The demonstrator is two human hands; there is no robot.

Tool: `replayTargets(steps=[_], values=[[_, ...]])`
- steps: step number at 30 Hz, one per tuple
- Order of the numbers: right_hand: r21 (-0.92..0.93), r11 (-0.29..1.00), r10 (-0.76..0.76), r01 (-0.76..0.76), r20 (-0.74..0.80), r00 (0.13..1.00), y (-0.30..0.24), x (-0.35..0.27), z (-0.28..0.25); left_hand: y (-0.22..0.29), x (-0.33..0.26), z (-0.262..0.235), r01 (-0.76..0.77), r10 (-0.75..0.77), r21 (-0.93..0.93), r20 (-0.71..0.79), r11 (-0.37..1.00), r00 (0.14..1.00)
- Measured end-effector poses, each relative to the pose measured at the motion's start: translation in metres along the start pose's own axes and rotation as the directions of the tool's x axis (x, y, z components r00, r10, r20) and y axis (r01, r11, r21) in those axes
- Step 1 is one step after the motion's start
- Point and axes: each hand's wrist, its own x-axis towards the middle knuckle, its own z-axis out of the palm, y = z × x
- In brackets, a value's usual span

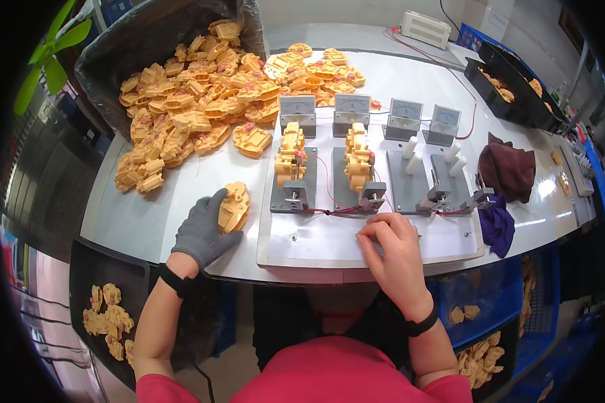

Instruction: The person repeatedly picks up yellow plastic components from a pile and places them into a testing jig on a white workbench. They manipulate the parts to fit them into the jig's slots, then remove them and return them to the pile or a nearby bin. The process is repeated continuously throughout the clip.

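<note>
A white-topped worktable (175, 195) is stretching across the frame, its outline bending toward the rim. Left of centre, a yellow plastic housing (235, 207) is sitting in the gloved left hand (205, 232), whose fingers and thumb are gripping its left side and lower end. Right of centre and well apart from it, the bare right hand (395, 254) is curling its fingers over the front of a white board (323, 247); I cannot tell whether the fingertips are pinching or touching anything. A narrow strip of tabletop is showing between the housing and the board's left edge. On the board, two mounted housings (292, 154) are standing before dial meters (297, 106), while white pegs (410, 148) are rising farther right. A heap of similar housings (188, 101) is filling the upper left, its upper pieces hiding those beneath. At lower left, a black tray (107, 258) is running behind the left forearm; at lower right, the table edge is partly covering a blue bin (501, 295).
</note>
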Motion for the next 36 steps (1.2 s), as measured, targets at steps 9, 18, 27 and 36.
replayTargets(steps=[9,18,27,36], values=[[0.003,1.000,-0.003,0.004,-0.007,1.000,0.004,-0.003,0.001,0.007,0.039,-0.009,0.020,-0.006,-0.070,0.188,0.997,0.982],[0.290,0.957,0.005,-0.001,-0.013,1.000,0.003,-0.007,-0.010,-0.028,0.018,-0.037,-0.038,-0.019,-0.918,-0.050,0.396,0.999],[0.623,0.780,0.362,-0.054,-0.379,0.852,0.043,-0.023,-0.044,0.044,-0.007,-0.095,0.035,0.261,-0.904,-0.086,-0.426,0.961],[0.663,0.731,0.445,-0.161,-0.284,0.849,0.065,0.003,-0.038,0.109,0.029,-0.102,0.089,0.270,-0.922,-0.017,-0.378,0.963]])
